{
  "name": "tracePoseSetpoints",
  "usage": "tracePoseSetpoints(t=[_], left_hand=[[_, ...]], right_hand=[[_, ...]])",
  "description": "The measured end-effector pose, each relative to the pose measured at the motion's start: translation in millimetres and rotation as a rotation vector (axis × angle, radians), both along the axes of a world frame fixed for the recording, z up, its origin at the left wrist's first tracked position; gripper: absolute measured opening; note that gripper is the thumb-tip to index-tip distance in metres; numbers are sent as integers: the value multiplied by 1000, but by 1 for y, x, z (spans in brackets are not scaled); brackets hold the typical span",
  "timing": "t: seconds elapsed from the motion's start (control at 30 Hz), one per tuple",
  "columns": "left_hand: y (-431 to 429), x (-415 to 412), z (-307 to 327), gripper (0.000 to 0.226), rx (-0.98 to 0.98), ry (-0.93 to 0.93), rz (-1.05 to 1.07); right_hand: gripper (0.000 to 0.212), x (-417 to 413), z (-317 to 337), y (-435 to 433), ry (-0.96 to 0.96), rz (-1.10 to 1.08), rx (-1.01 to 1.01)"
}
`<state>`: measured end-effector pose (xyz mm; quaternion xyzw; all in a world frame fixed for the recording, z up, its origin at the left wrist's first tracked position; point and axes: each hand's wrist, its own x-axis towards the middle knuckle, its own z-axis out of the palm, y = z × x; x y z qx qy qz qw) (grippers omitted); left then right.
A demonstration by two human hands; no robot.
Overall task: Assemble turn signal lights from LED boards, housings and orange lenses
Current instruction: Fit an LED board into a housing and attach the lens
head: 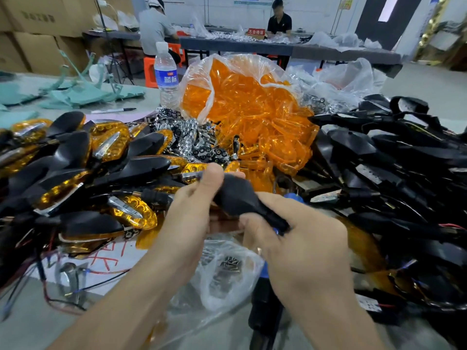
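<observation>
1. The left hand (192,198) pinches the rounded end of a matte black housing (237,195), with the thumb pressed on top. The right hand (298,238) curls tightly round its narrow stem. The housing is held between the hands, above the table's near edge.
2. Beneath the hands lies a crinkled clear plastic bag (222,294) with small dark metal screws inside.
3. A sheet of white paper (108,261) with red scrawl lies on the pale grey table (25,322), crossed by thin red and black wires.
4. On the left is a heap of assembled lights (75,173): smooth black shells, glossy amber faces and chrome trim.
5. On the right is a tangled pile of black housings (379,168), some showing white dotted boards.
6. Behind the hands, a thin transparent bag of orange lenses (252,104) spills open, its contents glassy and curved. Shiny chrome reflectors (197,137) lie just beside it.
7. Farther left stand a ribbed clear water bottle (165,74) with a blue label, a marker pen (113,110) and flat teal pieces (83,94).
8. Beyond them are brown cardboard boxes (38,34), an orange stool (150,72) and a long dark table (278,48) with two seated people, on a pale floor.
</observation>
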<state>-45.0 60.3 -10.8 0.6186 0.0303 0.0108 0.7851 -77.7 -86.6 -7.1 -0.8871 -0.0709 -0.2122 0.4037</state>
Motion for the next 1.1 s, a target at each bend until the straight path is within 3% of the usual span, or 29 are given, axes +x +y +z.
tracePoseSetpoints(t=[0.1, 0.2, 0.27, 0.37, 0.47, 0.53, 0.6, 0.7, 0.93, 1.1], left_hand=[[-6, -2, -5, 52, -44, -22, -62], [-7, -3, -5, 41, -137, -47, -80], [-1, -2, -7, 48, -49, -70, -90], [3, 2, -4, 27, -7, -61, -36], [14, 8, 4, 19, -157, 25, -3], [27, 13, 9, 27, -273, 129, -107], [36, 17, 13, 37, -315, 220, -229], [35, 19, 12, 27, -209, 279, -283], [31, 16, 2, 30, 110, 230, -266], [29, 17, 1, 36, 179, 181, -288]], right_hand=[[42, 1, -7, 5, 17, -22, 32], [42, -2, -11, 15, 84, 16, 13], [40, -5, -10, 17, 87, 92, 4], [46, -3, -4, 12, 69, 228, 35], [57, 3, -4, 4, 91, 254, 168], [41, 6, -4, -1, 118, 252, 174], [20, 6, -3, -2, 182, 299, 87], [9, 4, -6, 3, 291, 353, -242], [21, 6, -14, 21, 180, 245, -772], [26, 3, -6, 34, 169, 215, -826]])
